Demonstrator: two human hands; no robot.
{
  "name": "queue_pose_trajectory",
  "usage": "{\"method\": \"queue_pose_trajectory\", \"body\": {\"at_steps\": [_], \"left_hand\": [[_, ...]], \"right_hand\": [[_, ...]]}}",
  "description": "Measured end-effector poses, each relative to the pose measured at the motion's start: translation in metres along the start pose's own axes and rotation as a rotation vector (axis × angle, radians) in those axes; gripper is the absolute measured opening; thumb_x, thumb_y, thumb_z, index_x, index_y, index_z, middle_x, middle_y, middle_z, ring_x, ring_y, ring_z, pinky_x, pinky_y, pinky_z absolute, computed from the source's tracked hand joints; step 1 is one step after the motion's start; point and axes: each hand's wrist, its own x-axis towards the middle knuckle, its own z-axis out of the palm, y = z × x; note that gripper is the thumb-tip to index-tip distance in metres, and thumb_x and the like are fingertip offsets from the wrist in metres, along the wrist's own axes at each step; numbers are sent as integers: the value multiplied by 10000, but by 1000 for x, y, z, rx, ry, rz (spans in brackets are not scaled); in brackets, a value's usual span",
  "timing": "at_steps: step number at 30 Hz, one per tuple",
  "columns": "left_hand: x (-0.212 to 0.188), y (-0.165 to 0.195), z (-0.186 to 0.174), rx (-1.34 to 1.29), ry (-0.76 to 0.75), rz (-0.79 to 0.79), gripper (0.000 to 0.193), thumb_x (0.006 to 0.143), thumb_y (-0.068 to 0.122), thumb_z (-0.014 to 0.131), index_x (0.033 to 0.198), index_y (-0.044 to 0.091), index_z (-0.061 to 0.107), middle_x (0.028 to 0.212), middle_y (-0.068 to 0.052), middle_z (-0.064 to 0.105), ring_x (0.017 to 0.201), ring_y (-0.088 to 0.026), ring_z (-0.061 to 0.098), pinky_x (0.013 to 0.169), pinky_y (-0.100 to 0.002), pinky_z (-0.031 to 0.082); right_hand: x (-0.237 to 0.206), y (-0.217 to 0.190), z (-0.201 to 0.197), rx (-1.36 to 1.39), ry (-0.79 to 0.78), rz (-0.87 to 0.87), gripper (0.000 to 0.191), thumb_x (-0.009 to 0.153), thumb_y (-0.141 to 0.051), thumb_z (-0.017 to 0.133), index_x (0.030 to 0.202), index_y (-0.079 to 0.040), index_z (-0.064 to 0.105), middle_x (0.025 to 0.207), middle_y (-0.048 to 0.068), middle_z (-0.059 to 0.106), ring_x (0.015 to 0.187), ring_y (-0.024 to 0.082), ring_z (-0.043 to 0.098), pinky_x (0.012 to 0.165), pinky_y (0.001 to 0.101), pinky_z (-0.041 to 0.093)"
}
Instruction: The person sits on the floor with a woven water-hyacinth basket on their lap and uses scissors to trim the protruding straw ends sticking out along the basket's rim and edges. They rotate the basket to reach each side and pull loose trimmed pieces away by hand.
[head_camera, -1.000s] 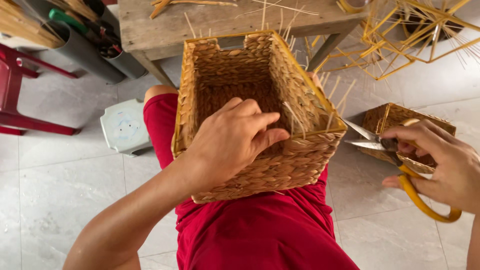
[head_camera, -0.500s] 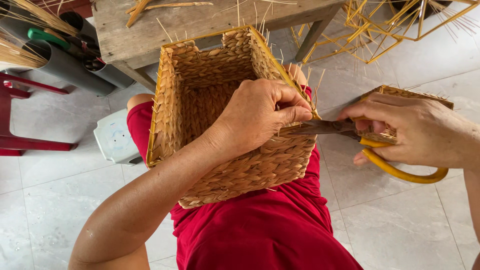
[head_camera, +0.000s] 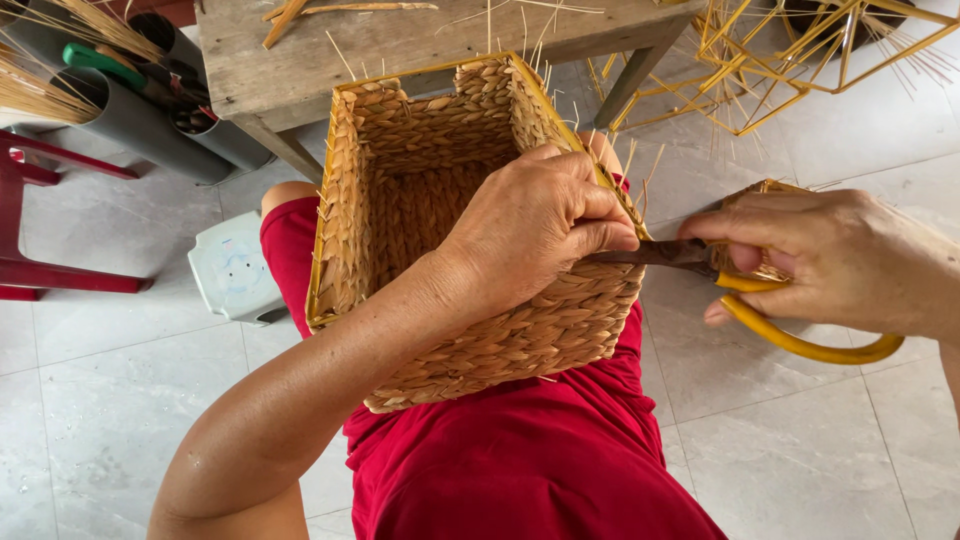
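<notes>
The woven basket (head_camera: 470, 250) rests tipped on the red-clad lap (head_camera: 520, 460), mouth facing up toward the camera. The left hand (head_camera: 540, 225) clamps over its right rim, fingers pressed together, thumb pinching right where the blades meet. The right hand (head_camera: 830, 260) is closed around the yellow-handled scissors (head_camera: 740, 295), tips against the rim. Risk here: those blades sit touching the thumb, so a slip could nick skin or cut the weave instead of a stray fibre. The basket looks empty inside. Grey tubes (head_camera: 150, 120) beside the counter (head_camera: 400, 40) hold straw and tools.
</notes>
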Motion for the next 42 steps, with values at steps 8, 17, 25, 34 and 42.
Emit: {"method": "queue_pose_trajectory", "body": {"at_steps": [8,17,25,34,42], "left_hand": [[-3,0,-4,-119,38,-89,161,889,301,785,976,169,812,909,-8,728,908,-178,698,833,-342,559],[-6,3,-1,-151,71,7,149,900,265,791,1016,173,813,899,-2,732,923,-174,696,859,-333,572],[-7,1,-2,-132,56,3,167,903,281,783,1025,170,814,899,-32,722,906,-193,691,830,-347,564],[-7,-2,-1,-136,61,-37,156,909,289,763,1008,179,813,898,-7,740,902,-180,704,827,-342,571],[-9,0,-1,-87,86,-6,142,916,275,757,990,167,812,906,6,751,939,-190,694,861,-352,561]], "right_hand": [[-10,4,2,-121,-16,1,819,563,-553,908,1303,-293,669,778,-79,637,665,83,646,600,255,555],[3,-43,-18,-184,-33,8,784,560,-639,907,1225,-281,696,747,-80,645,655,117,636,567,319,554],[12,-59,-24,-252,-54,-1,767,558,-633,911,1218,-290,722,703,-81,631,585,107,653,561,301,563],[4,-47,-11,-218,28,-28,728,570,-596,900,1210,-285,747,643,-84,637,587,87,607,497,266,556],[-7,-53,-9,-279,133,-162,663,630,-539,842,1192,-215,708,737,-62,630,617,84,626,520,274,547]]}}
